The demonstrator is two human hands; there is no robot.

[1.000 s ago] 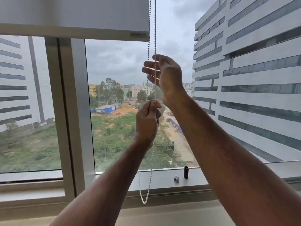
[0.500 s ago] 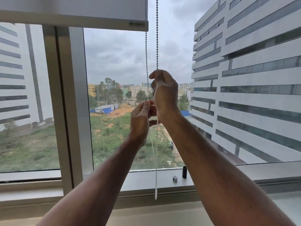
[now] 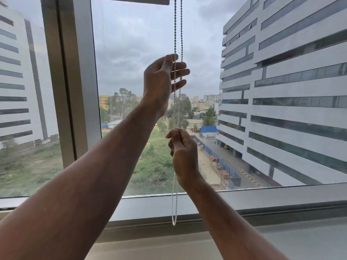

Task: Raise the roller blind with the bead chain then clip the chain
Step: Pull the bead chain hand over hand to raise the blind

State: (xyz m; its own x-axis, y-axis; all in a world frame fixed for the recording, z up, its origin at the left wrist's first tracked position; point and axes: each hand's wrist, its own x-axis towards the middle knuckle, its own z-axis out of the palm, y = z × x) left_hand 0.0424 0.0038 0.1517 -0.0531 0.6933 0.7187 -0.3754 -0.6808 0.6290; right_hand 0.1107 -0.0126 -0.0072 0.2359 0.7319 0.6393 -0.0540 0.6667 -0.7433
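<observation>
The white bead chain (image 3: 175, 25) hangs as a two-strand loop in front of the window, and its bottom bend (image 3: 174, 223) reaches the lower frame. My left hand (image 3: 161, 79) is raised high. Its thumb and forefinger pinch the left strand while the other fingers spread apart. Lower down, my right hand (image 3: 185, 152) is closed in a fist around the chain. Only the bottom rail of the roller blind (image 3: 129, 0) shows, at the very top edge.
A thick grey window mullion (image 3: 75, 81) stands left of the chain. The grey lower frame and sill (image 3: 272, 199) run across below the glass. Outside are office buildings and a green lot.
My hands have swapped heights: the right one came down with the chain, and the left one went up and pinched it higher. The blind's bottom rail has risen to the top edge.
</observation>
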